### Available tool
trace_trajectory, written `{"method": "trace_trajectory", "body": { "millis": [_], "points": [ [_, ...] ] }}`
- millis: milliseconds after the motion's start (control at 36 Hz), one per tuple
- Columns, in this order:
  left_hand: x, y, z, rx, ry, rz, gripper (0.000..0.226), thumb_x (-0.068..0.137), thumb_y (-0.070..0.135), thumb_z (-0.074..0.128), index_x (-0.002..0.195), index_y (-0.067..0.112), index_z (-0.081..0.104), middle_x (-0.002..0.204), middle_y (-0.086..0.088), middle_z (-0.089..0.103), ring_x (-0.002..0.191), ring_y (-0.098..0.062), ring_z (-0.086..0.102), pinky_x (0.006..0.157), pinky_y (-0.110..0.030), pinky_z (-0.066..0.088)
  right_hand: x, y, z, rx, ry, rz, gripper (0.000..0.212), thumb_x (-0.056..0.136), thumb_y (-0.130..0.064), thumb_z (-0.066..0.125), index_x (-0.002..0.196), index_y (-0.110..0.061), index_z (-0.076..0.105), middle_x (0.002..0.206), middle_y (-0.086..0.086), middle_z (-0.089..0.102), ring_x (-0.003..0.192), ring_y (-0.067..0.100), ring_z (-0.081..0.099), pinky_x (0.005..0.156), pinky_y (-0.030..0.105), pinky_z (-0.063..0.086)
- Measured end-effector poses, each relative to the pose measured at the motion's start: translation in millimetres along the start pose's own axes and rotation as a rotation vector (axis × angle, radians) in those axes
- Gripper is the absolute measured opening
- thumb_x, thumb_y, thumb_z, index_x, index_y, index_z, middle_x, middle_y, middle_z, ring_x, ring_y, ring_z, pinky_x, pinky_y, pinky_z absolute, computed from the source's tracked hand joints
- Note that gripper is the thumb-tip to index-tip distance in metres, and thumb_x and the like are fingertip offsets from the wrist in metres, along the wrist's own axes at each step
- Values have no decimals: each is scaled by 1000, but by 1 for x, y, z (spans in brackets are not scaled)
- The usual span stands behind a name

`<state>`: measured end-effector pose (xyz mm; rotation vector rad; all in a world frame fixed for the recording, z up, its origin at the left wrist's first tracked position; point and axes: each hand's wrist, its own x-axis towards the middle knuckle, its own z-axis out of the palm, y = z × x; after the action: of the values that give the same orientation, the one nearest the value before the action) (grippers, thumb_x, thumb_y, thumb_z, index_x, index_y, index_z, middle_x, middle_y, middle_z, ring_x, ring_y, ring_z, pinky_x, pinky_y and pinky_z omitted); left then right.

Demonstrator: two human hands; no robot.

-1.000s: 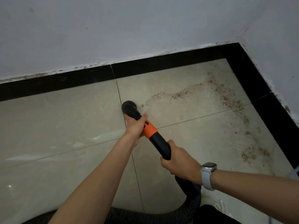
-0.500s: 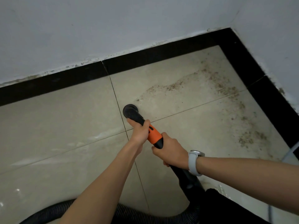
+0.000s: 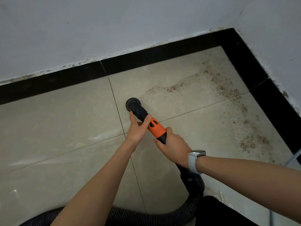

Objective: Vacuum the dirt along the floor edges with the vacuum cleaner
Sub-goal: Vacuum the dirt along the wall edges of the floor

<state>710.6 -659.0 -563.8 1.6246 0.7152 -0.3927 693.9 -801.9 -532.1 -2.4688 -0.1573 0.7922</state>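
Note:
A black vacuum wand with an orange collar [image 3: 156, 129] points down at the beige tiled floor. Its round black nozzle [image 3: 133, 104] rests on the tile beside a grout line. My left hand [image 3: 137, 128] grips the wand just behind the nozzle. My right hand [image 3: 172, 145], with a white watch on the wrist, grips the wand below the orange collar. Brown dirt [image 3: 228, 92] lies scattered in a band to the right of the nozzle and runs down along the right-hand skirting [image 3: 249, 141].
Black skirting [image 3: 146, 56] lines two white walls that meet in a corner at the upper right. The ribbed black hose [image 3: 146, 216] curves across the bottom of the view. A pale cable [image 3: 293, 159] shows at the right edge.
My right hand slid up the wand to just below the orange collar. The nozzle pulled back slightly from the dirt band, and the view shifted a little.

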Motion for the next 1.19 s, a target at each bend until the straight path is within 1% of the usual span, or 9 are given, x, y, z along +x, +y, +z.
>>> {"method": "trace_trajectory", "body": {
  "millis": [139,222,306,417,500,639,861,1000,1194],
  "points": [
    [10,-7,-3,97,110,71,81,90,55,52,153,27,10,135,-9,48,124,-22,48,102,-33,37,5,5,-4,-14,18,-21,33,95,-43,52,100,-17,33,69,-4,48,60,21,51,52,31,36],
    [13,-15,-4,195,163,96,69,93,61,36,152,30,19,143,-13,42,130,-26,42,111,-44,33,9,6,-7,-11,14,-25,32,95,-41,53,99,-17,33,70,-2,50,61,22,53,53,32,40],
    [9,-30,-9,494,205,23,58,100,50,27,152,27,21,154,-11,28,141,-31,23,113,-47,21,18,6,-14,-3,34,1,32,94,-41,53,100,-16,34,75,3,54,66,27,56,59,33,44],
    [7,-54,-22,971,84,29,68,94,53,43,151,29,15,160,-6,3,147,-30,-1,115,-50,15,31,12,-29,66,117,72,34,92,-42,55,101,-13,38,76,9,58,67,34,62,61,42,54],
    [9,-62,-24,1111,40,24,81,89,51,53,152,31,6,160,-4,-12,147,-31,-12,117,-51,11,36,22,-41,131,179,145,37,91,-43,56,101,-12,40,80,15,62,66,37,64,62,49,57],
    [13,-60,-21,1120,51,11,84,87,50,59,151,33,7,160,-3,-13,147,-31,-12,116,-51,13,34,25,-53,175,197,183,35,91,-39,56,102,-9,40,83,17,62,65,37,65,61,49,57],
    [7,-62,-43,1099,114,118,65,90,35,59,147,24,29,160,-3,11,146,-26,8,113,-46,24,12,-2,-19,56,-46,24,29,91,-36,57,101,-14,40,75,8,61,57,27,60,59,42,57],
    [-3,-82,-59,1038,267,90,68,88,42,62,144,16,34,157,-6,19,145,-26,13,113,-46,22,2,-6,-15,60,-166,-26,26,93,-33,56,100,-15,38,71,2,56,47,15,53,42,26,46],
    [-2,-80,-59,954,325,41,62,87,39,64,138,13,40,152,-4,26,141,-25,20,110,-46,24,-19,-8,-9,-17,-251,-69,28,93,-34,55,101,-15,37,71,0,52,49,14,49,49,28,47]
  ]
}}
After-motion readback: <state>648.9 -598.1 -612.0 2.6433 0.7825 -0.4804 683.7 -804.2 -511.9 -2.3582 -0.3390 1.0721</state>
